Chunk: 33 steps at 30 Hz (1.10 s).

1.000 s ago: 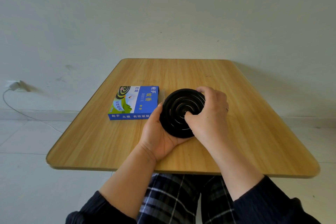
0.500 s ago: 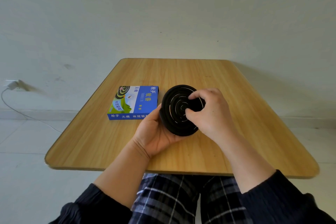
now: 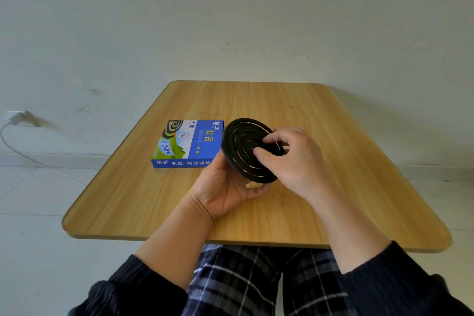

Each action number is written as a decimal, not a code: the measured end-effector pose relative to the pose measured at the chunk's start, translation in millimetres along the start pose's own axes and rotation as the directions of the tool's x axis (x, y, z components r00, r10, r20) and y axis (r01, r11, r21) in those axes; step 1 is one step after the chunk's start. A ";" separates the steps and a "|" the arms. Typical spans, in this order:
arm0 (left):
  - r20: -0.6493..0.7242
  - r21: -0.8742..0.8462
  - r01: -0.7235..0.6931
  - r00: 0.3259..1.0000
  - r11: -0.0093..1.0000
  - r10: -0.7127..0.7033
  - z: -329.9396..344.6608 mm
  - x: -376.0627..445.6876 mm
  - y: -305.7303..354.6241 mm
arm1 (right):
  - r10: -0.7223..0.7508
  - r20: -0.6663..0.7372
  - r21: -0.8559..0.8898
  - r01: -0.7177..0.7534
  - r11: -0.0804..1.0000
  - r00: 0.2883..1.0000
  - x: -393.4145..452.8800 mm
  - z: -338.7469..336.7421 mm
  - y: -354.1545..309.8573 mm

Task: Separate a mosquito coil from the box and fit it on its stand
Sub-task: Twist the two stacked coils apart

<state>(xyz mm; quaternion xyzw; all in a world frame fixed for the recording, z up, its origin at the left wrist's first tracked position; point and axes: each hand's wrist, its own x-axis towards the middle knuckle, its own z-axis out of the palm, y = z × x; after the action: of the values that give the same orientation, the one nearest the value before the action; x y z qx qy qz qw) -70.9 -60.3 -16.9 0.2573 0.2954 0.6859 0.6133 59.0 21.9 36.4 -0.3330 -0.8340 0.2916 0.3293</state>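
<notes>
Pale wall behind wooden bench (image 3: 333,187). Black spiral mosquito coil disc (image 3: 243,147) is out, just right of the blue cardboard box (image 3: 189,143); our left hand (image 3: 225,187) cradles it, right hand (image 3: 295,161) pinches its centre. Separation unfinished; no stand visible.

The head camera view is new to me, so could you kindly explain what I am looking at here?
No machine here: a person wears a wide-angle camera on the head, looking forward and down at their own bare hands. The left hand cradles a black mosquito coil from below, tilted up above a wooden table. The right hand pinches the coil near its centre, apparently prising the nested spirals apart. A closed blue coil box lies flat on the table to the left. No stand is visible.
</notes>
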 end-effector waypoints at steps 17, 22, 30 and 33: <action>-0.034 0.015 0.039 0.999 0.999 -0.038 -1.0 1.0 -3.2 | -0.057 0.167 -0.062 0.068 0.996 0.984 -0.3 -4.1 -9.1; -0.025 0.033 0.033 0.999 0.999 -0.032 0.7 0.1 -1.9 | -0.045 0.110 -0.025 0.048 0.999 0.993 0.5 -3.8 -3.7; -0.030 0.065 0.024 0.999 0.998 -0.022 1.7 -0.1 -1.3 | -0.013 0.125 0.031 0.009 0.999 0.992 1.8 -9.2 -0.4; -0.040 0.075 0.025 0.999 0.997 -0.022 2.5 0.1 -1.3 | 0.019 0.142 0.084 -0.031 0.996 0.990 2.9 -10.8 -0.7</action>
<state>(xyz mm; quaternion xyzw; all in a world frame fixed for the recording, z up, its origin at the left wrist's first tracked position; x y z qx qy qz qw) -68.3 -59.9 -16.1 0.2633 0.3362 0.6719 0.6051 65.1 26.6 44.6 -0.3076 -0.8377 0.3539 0.2800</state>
